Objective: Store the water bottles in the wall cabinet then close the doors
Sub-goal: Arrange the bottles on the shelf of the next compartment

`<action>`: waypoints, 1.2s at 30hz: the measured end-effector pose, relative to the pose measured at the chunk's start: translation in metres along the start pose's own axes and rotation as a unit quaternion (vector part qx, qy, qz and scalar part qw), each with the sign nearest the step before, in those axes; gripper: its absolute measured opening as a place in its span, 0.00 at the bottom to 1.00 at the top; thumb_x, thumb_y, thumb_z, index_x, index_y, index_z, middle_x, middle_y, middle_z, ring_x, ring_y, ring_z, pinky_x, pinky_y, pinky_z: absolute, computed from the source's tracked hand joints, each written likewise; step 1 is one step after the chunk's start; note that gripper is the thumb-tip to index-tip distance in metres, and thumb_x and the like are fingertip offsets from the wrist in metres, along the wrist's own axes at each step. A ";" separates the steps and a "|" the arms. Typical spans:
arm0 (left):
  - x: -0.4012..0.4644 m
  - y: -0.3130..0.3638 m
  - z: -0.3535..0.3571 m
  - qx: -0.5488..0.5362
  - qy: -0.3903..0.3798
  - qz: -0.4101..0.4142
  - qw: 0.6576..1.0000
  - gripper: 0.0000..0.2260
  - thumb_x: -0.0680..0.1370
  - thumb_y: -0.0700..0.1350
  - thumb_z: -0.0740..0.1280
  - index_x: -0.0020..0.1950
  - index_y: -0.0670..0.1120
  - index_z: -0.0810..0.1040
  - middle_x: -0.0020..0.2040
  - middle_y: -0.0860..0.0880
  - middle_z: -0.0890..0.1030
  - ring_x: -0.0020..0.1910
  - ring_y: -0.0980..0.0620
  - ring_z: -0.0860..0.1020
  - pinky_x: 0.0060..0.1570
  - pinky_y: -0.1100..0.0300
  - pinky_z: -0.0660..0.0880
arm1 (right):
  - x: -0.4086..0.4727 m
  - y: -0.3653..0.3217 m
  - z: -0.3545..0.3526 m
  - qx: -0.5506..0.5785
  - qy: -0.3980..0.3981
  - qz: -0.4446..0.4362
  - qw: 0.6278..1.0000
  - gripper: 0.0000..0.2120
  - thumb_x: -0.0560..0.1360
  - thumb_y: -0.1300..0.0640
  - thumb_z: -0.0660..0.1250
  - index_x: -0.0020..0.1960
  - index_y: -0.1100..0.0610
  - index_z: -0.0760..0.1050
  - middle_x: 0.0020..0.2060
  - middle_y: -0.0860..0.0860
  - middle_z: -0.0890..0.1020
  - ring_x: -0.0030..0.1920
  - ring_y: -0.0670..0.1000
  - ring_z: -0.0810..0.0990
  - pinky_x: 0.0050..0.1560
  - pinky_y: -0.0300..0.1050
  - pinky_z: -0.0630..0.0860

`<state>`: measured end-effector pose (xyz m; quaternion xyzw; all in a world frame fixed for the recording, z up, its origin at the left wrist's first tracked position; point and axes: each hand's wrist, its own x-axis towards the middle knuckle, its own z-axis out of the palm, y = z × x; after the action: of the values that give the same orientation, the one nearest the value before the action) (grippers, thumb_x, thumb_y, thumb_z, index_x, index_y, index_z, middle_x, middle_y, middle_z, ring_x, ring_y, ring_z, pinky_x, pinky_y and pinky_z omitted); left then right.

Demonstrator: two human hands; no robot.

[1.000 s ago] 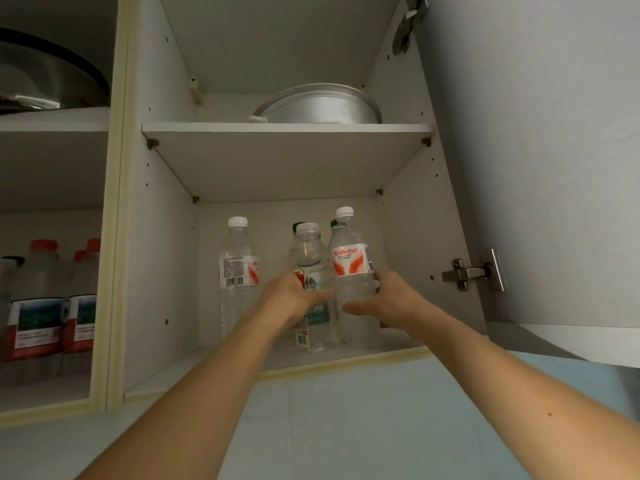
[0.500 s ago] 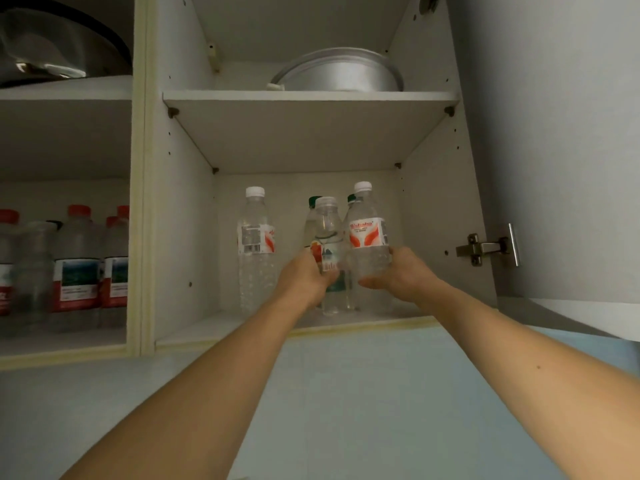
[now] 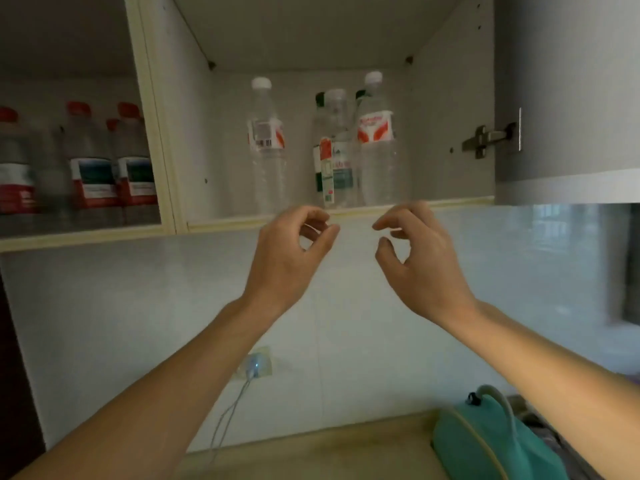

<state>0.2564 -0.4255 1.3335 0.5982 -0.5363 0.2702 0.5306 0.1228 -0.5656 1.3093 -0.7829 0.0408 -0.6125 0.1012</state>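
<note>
Both hands hang in front of the tiled wall [image 3: 138, 306], just below the front edge of the wall cabinet [image 3: 450, 116]. The left hand [image 3: 287, 258] has its fingers loosely curled toward the thumb and holds nothing; the right hand [image 3: 422, 258] mirrors it, fingers bent, thumb apart, also empty. At 12 o'clock above them, on the cabinet's lower shelf, stand the water bottles, all upright: a white-capped bottle [image 3: 266, 147] at about 11 o'clock, apart from the others, then a clear bottle with a hanging tag [image 3: 334, 150] just beside a white-capped bottle with a red-and-white label [image 3: 375, 140] at 1 o'clock. Dark caps of more bottles peep out behind this pair. The cabinet door [image 3: 568, 84] at 2 o'clock stands open, its hinge [image 3: 485, 138] exposed. At 10 o'clock the neighbouring compartment holds red-capped bottles [image 3: 93, 161], blurred. At 5 o'clock a teal bag [image 3: 491, 441] rests on the countertop [image 3: 311, 455].
</note>
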 end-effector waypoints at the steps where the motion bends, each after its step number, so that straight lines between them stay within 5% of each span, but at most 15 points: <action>1: -0.016 -0.008 0.004 0.007 -0.017 -0.008 1.000 0.08 0.79 0.50 0.71 0.54 0.47 0.81 0.48 0.54 0.81 0.46 0.58 0.81 0.42 0.51 0.83 | -0.019 0.001 0.003 0.002 -0.031 0.015 0.999 0.08 0.76 0.64 0.67 0.54 0.57 0.79 0.53 0.49 0.76 0.54 0.50 0.77 0.56 0.44 0.77; 6: -0.097 -0.043 0.026 0.019 -0.084 -0.072 0.994 0.10 0.78 0.51 0.72 0.56 0.48 0.80 0.51 0.54 0.80 0.47 0.60 0.80 0.44 0.54 0.83 | -0.108 0.020 0.027 0.009 -0.194 0.152 0.969 0.09 0.77 0.58 0.68 0.57 0.51 0.79 0.56 0.44 0.75 0.53 0.45 0.77 0.56 0.41 0.77; 9: -0.150 -0.062 0.039 0.005 -0.129 -0.144 0.981 0.11 0.78 0.51 0.72 0.56 0.47 0.80 0.51 0.53 0.81 0.46 0.59 0.80 0.45 0.55 0.82 | -0.157 0.035 0.042 -0.006 -0.294 0.241 0.925 0.12 0.77 0.54 0.68 0.61 0.50 0.78 0.57 0.45 0.75 0.54 0.46 0.78 0.52 0.39 0.74; 13: -0.232 -0.091 0.055 0.009 -0.199 -0.242 0.949 0.10 0.78 0.52 0.72 0.55 0.49 0.80 0.50 0.53 0.81 0.45 0.60 0.80 0.45 0.70 0.74 | -0.225 0.050 0.057 -0.019 -0.431 0.306 0.849 0.17 0.77 0.51 0.69 0.64 0.52 0.78 0.56 0.48 0.80 0.54 0.49 0.80 0.53 0.41 0.74; 16: -0.294 -0.111 0.067 0.034 -0.281 -0.310 0.908 0.11 0.78 0.52 0.71 0.58 0.49 0.80 0.49 0.54 0.81 0.47 0.60 0.79 0.47 0.66 0.75 | -0.278 0.058 0.067 -0.028 -0.488 0.349 0.799 0.18 0.77 0.50 0.69 0.65 0.54 0.78 0.54 0.49 0.82 0.55 0.50 0.80 0.54 0.44 0.76; 21: -0.389 -0.134 0.092 0.083 -0.393 -0.445 0.801 0.15 0.80 0.53 0.69 0.62 0.46 0.79 0.55 0.50 0.82 0.50 0.54 0.79 0.51 0.60 0.77 | -0.362 0.067 0.090 -0.028 -0.541 0.407 0.735 0.18 0.78 0.51 0.69 0.66 0.55 0.77 0.51 0.48 0.80 0.50 0.48 0.77 0.49 0.41 0.72; 26: -0.441 -0.146 0.113 0.101 -0.408 -0.576 0.701 0.18 0.80 0.54 0.68 0.65 0.46 0.75 0.60 0.49 0.79 0.51 0.53 0.76 0.47 0.61 0.71 | -0.421 0.074 0.113 -0.017 -0.587 0.454 0.670 0.23 0.77 0.45 0.70 0.68 0.55 0.74 0.59 0.53 0.81 0.54 0.51 0.79 0.53 0.44 0.76; 32: -0.458 -0.151 0.131 0.111 -0.415 -0.616 0.661 0.21 0.79 0.53 0.70 0.67 0.43 0.73 0.58 0.47 0.79 0.50 0.53 0.75 0.42 0.62 0.71 | -0.458 0.081 0.130 -0.001 -0.576 0.518 0.633 0.21 0.76 0.44 0.70 0.62 0.57 0.77 0.48 0.52 0.80 0.43 0.50 0.80 0.39 0.43 0.76; 36: -0.461 -0.153 0.140 0.120 -0.402 -0.640 0.644 0.20 0.80 0.50 0.70 0.68 0.43 0.72 0.63 0.45 0.78 0.59 0.49 0.77 0.52 0.60 0.74 | -0.467 0.082 0.140 0.018 -0.547 0.565 0.618 0.14 0.75 0.47 0.72 0.49 0.58 0.81 0.32 0.49 0.81 0.30 0.44 0.78 0.28 0.36 0.71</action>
<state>0.2355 -0.4123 0.8290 0.9007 -0.1431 -0.3415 0.2275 0.1481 -0.5425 0.8159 -0.7937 0.4013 0.1060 0.4447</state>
